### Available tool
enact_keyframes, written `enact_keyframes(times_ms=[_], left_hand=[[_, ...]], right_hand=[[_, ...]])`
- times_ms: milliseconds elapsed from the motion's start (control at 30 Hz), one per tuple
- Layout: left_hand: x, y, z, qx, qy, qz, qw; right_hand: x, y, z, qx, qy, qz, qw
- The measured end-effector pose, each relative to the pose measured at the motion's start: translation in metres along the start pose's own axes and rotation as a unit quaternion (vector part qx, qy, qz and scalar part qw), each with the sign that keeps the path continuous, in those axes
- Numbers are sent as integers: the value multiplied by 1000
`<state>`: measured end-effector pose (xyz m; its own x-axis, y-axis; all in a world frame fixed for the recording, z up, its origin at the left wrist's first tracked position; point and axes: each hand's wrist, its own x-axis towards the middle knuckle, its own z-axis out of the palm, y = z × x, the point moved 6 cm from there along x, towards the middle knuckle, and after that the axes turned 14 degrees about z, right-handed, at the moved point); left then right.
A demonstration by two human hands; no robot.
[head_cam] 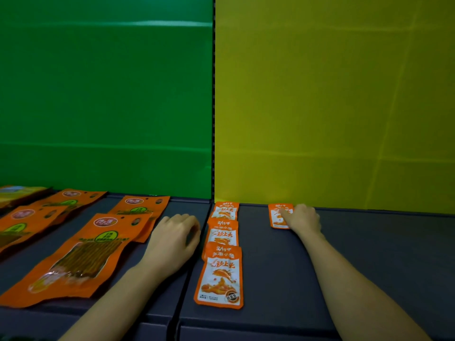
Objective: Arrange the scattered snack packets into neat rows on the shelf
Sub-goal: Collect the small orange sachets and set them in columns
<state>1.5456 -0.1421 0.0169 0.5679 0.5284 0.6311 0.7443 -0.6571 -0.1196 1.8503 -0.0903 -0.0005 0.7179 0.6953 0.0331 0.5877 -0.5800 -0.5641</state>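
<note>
Three small orange-and-white snack packets lie in a column on the dark shelf (369, 254): a back one (226, 210), a middle one (223, 233) and a front one (221, 276), each overlapping the one behind. A fourth small packet (277, 216) lies flat against the yellow back wall, to the right of the column. My right hand (304, 219) rests on its right part, fingers over the packet. My left hand (176, 238) rests on the shelf left of the column with fingers loosely curled and holds nothing.
Several larger orange packets lie on the left shelf section, the nearest one (76, 259) by my left forearm, another (142, 205) behind it. A green panel (105, 94) and a yellow panel (332, 94) form the back wall. A seam (187, 279) splits the shelf.
</note>
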Motion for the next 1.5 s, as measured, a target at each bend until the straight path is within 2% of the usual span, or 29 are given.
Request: enact_keyframes(times_ms=[133,233,300,367,467,567,767,1067,1267,1367,1500], left_hand=[[1,4,-11,-10,23,-7,1000],[-7,-3,-39,-49,67,-62,995],[-22,-14,-66,-42,87,-88,991],[-46,-28,-96,-10,93,-106,990],[-90,-60,-136,19,67,-157,985],[-150,-99,-172,56,32,-230,971],[-290,-151,-237,169,-21,-313,934],[-506,-187,-340,254,-84,-427,864],[-626,-183,-387,247,-85,-521,812],[-666,-187,-404,266,-102,-550,785],[-724,-205,-400,273,-127,-594,746]], right_hand=[[-12,0,-9,-38,31,-4,999],[-26,-5,-32,-54,81,-22,995],[-41,-20,-46,-44,102,-80,991],[-65,-45,-52,-13,94,-177,980],[-124,-91,-48,24,54,-312,948],[-204,-134,-35,33,9,-431,902],[-363,-198,6,69,-73,-551,828],[-601,-259,118,107,-217,-618,748],[-719,-267,196,63,-296,-636,710],[-744,-283,224,60,-300,-636,709],[-751,-304,268,43,-295,-615,730]])
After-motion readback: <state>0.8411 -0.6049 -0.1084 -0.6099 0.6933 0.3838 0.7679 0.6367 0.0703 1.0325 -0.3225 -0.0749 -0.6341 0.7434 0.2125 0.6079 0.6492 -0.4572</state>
